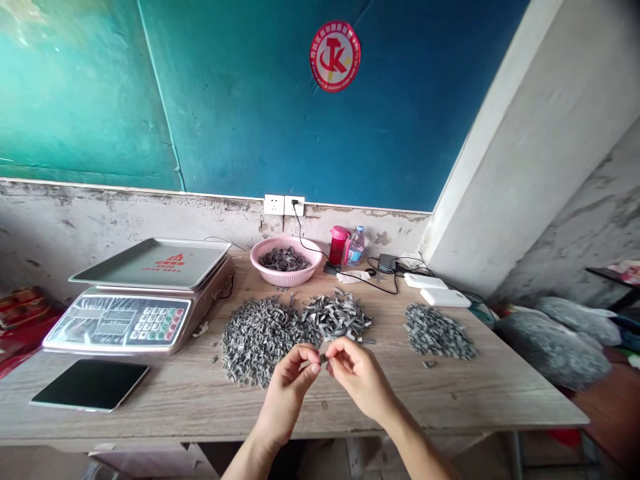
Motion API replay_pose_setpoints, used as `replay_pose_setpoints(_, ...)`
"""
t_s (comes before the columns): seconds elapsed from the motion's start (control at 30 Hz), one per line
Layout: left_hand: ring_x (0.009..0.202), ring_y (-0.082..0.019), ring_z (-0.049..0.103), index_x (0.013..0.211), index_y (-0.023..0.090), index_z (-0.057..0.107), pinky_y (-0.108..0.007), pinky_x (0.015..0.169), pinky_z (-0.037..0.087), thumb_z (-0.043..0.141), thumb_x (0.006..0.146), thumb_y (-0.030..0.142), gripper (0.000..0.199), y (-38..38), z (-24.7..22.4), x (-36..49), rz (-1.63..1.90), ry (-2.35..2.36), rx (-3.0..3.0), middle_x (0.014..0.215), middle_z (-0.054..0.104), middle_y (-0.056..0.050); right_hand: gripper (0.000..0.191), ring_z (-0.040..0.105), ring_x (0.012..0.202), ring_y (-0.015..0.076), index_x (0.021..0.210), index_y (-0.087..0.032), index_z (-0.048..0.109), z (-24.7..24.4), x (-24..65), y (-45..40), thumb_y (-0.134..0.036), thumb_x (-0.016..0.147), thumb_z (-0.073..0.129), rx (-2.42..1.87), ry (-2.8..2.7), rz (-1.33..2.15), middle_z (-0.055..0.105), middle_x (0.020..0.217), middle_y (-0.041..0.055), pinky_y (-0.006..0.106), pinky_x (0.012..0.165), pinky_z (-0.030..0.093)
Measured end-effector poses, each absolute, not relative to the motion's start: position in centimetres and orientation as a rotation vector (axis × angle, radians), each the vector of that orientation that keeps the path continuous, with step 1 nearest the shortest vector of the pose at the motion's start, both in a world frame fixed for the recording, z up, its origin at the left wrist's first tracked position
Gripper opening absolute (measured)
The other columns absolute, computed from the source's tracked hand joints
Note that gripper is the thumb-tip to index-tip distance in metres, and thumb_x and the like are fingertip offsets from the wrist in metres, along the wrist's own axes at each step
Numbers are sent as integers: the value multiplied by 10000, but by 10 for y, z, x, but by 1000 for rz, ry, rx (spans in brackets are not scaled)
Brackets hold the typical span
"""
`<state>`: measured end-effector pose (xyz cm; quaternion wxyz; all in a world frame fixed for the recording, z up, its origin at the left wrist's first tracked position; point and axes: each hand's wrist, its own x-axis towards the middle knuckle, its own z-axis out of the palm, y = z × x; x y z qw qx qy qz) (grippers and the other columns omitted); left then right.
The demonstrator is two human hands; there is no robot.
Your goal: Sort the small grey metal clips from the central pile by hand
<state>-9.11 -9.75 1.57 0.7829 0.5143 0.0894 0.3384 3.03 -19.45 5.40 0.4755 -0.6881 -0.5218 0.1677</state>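
1. Far left on the wood-grain table (400, 407), a flat black rectangular tablet with a pale edge (90, 385) lies in front of the grey weighing scale (117, 321), whose wide metal-looking tray (150, 263) bears red print above a glossy keypad panel.
2. Right of the scale spreads a large, rough heap of small grey clip-like pieces (267, 337). The left hand covers part of its near edge.
3. Behind that heap stands a round pink plastic basket with slotted walls (286, 277), holding a tangle of dark grey strips (285, 259).
4. The left hand (290, 380) is pinched, thumb against forefinger, on 1 small dark grey piece (323, 359) held above the table's near side; the fingers partly hide its shape.
5. Touching the first heap, a looser pile of long, flat, slightly shiny grey strips (340, 316) lies beyond the hands.
6. The right hand (360, 377) has its fingertips closed on the same small piece.
7. Behind the strips are a red bottle with a pink lid (338, 245), a clear plastic bottle with a blue cap (357, 247) and a looping black cable (377, 287).
8. Rightward lie 2 smooth white blocks with rounded corners (445, 297), then a smaller heap of stubby grey pieces (439, 332).
9. Past the table's end sit bulging clear plastic bags (555, 343).
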Motion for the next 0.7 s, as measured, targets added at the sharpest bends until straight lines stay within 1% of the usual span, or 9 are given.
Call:
replay_pose_setpoints(0.07, 889, -131, 517, 805, 138, 586, -246, 829, 403, 630, 810, 289, 158, -100, 17, -90, 736, 197, 1218, 926, 552, -44, 48, 481, 643, 109, 843, -175, 512, 55, 30, -194, -147, 831, 474, -1681, -1304, 385, 532, 737, -3, 210, 595, 397)
replay_pose_setpoints(0.2, 746, -115, 517, 858, 147, 540, -230, 698, 428, 637, 792, 296, 190, -103, 15, -84, 794, 257, 1250, 797, 552, -23, 57, 492, 642, 111, 802, -175, 509, 62, 28, -194, -130, 813, 476, -1697, -1360, 363, 531, 717, -5, 205, 587, 400)
replay_pose_setpoints(0.3, 773, -122, 540, 899, 161, 501, -235, 713, 446, 638, 780, 274, 214, -105, 13, -81, 870, 314, 1257, 824, 563, -21, 62, 520, 679, 124, 813, -176, 522, 64, 27, -194, -128, 818, 483, -1696, -1382, 289, 548, 766, 15, 217, 614, 419)
replay_pose_setpoints(0.4, 791, -128, 558, 923, 169, 483, -246, 736, 454, 594, 807, 250, 180, -107, 12, -81, 910, 384, 1353, 833, 572, -21, 87, 533, 753, 145, 802, -178, 529, 62, 26, -195, -111, 823, 477, -1683, -1428, 67, 544, 838, 45, 237, 660, 431)
replay_pose_setpoints(0.47, 786, -129, 563, 928, 173, 479, -247, 731, 454, 570, 820, 239, 156, -107, 12, -82, 919, 419, 1436, 833, 576, -20, 113, 530, 744, 148, 790, -183, 519, 61, 24, -195, -93, 826, 461, -1686, -1467, -39, 537, 818, 45, 243, 661, 428)
replay_pose_setpoints(0.57, 768, -129, 570, 916, 176, 482, -246, 718, 453, 545, 837, 241, 120, -107, 13, -84, 917, 450, 1545, 826, 585, -17, 132, 539, 713, 148, 803, -190, 508, 58, 21, -195, -73, 820, 449, -1725, -1488, -64, 554, 789, 38, 246, 652, 429)
replay_pose_setpoints(0.7, 760, -130, 581, 897, 177, 505, -241, 708, 454, 533, 844, 240, 87, -107, 15, -86, 895, 453, 1602, 819, 599, -14, 202, 573, 752, 157, 912, -191, 534, 56, 19, -195, -49, 801, 444, -1754, -1467, -61, 590, 824, 42, 253, 692, 450)
